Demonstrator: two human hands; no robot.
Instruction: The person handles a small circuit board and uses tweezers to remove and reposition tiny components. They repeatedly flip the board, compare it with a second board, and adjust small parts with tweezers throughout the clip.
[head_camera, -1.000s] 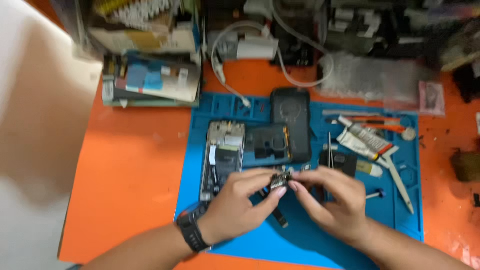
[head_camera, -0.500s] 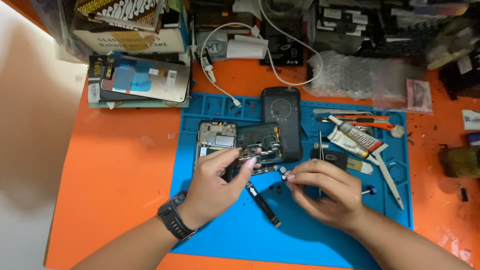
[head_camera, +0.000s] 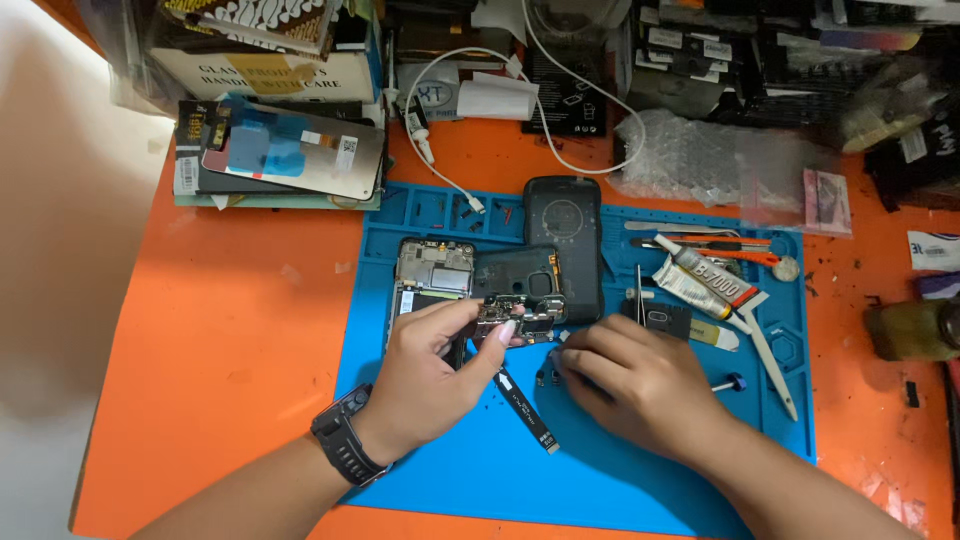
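Head view: 2 hands over a blue mat (head_camera: 600, 480).
Left hand (head_camera: 430, 375) pinches a circuit board (head_camera: 515, 320); right hand (head_camera: 640, 385) fingers press together, possibly on tiny screws.

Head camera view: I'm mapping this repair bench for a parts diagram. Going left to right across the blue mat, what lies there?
Opened phone frame → left hand holding a small circuit board → right hand → glue tube → white pry tool.
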